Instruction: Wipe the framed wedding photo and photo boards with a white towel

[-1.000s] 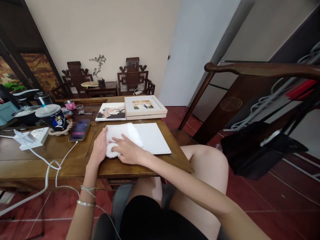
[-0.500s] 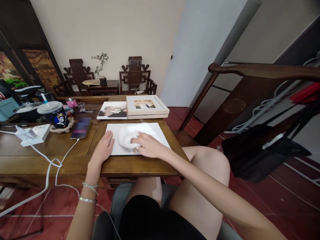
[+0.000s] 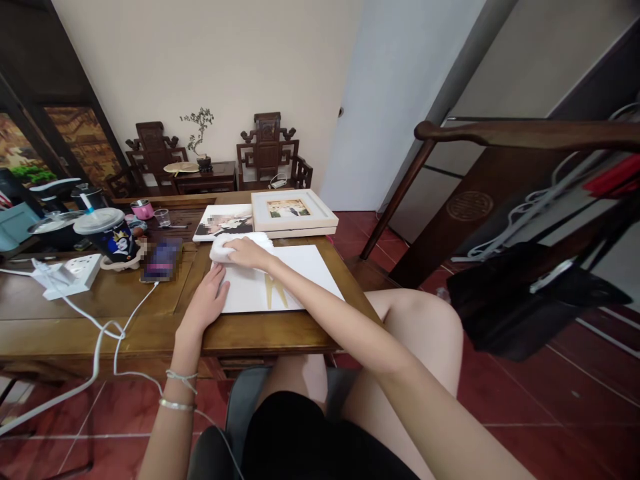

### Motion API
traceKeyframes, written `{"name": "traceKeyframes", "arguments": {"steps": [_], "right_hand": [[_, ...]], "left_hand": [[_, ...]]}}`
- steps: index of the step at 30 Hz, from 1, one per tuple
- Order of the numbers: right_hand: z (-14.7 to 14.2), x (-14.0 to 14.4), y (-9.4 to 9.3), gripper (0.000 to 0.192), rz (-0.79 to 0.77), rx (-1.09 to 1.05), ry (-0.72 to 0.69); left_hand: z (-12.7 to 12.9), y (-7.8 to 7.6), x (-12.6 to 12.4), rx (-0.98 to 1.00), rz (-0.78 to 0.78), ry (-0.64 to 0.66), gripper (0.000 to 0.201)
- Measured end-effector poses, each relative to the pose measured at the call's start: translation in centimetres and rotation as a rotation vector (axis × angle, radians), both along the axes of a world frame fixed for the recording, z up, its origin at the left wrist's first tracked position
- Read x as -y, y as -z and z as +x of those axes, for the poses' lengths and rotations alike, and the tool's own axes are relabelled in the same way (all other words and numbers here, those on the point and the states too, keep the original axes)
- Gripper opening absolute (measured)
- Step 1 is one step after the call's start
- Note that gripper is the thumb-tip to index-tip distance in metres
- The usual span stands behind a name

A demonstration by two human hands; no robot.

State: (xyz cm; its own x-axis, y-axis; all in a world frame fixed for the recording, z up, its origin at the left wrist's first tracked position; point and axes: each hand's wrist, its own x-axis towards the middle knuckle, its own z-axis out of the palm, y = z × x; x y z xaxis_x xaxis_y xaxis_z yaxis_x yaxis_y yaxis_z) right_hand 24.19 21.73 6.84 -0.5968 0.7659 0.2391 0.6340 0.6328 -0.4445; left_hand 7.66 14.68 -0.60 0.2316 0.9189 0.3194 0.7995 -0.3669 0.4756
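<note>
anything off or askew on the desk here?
Nothing looks spilled or damaged. The right hand presses a white cloth on the far left corner of the white board; the left hand rests flat on its left edge. Only oddity: a white cable trails off the table's front edge.

Cream wall [image 3: 200, 60] behind, pale door [image 3: 385, 100] to its right. Two carved dark chairs [image 3: 273, 150] against the wall, flanking a low side table [image 3: 210, 177] with a small potted plant [image 3: 199, 130]. Red tiled floor [image 3: 525, 393] below. Wooden desk [image 3: 100, 307] in front, dark curved rail [image 3: 525, 133] at right, painted panel [image 3: 75, 137] at left. Soft, even daylight.
</note>
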Motion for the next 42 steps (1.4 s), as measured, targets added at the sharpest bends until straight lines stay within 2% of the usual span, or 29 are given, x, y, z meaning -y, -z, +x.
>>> {"name": "traceKeyframes", "arguments": {"steps": [6,11,15,22,25,29,34,38,42], "right_hand": [[6.6,-0.8,0.5,0.033,-0.048,-0.017,0.104],[12.6,0.4,1.6,0.026,-0.049,-0.052,0.217],[15.8,3.1,2.5,0.019,-0.031,-0.053,0.264],[18.6,10.6,2.3,0.013,-0.02,0.057,0.102],[19.1,12.3,2.0,0.011,-0.036,0.075,0.085],[19.1,10.9,2.0,0.012,-0.062,0.042,0.069],[17.9,6.2,2.2,0.012,-0.011,-0.007,0.086],[16.4,2.9,2.7,0.012,0.03,0.048,0.123],[15.2,2.1,3.5,0.019,0.103,0.133,0.092]], "left_hand": [[-0.1,0.3,-0.1,-0.015,-0.004,-0.002,0.056],[-0.1,0.2,-0.1,-0.023,-0.013,0.0,0.055],[0.0,0.1,0.0,-0.035,0.0,-0.002,0.055],[0.0,0.2,-0.1,-0.038,0.007,-0.006,0.055],[0.1,0.1,0.0,-0.027,0.006,-0.008,0.054],[0.1,0.1,0.0,-0.023,0.01,-0.009,0.053],[0.0,0.0,-0.1,-0.026,0.004,-0.007,0.057],[-0.2,0.1,-0.2,-0.04,0.007,-0.003,0.058],[-0.2,0.1,-0.2,-0.04,0.005,-0.003,0.057]]}}
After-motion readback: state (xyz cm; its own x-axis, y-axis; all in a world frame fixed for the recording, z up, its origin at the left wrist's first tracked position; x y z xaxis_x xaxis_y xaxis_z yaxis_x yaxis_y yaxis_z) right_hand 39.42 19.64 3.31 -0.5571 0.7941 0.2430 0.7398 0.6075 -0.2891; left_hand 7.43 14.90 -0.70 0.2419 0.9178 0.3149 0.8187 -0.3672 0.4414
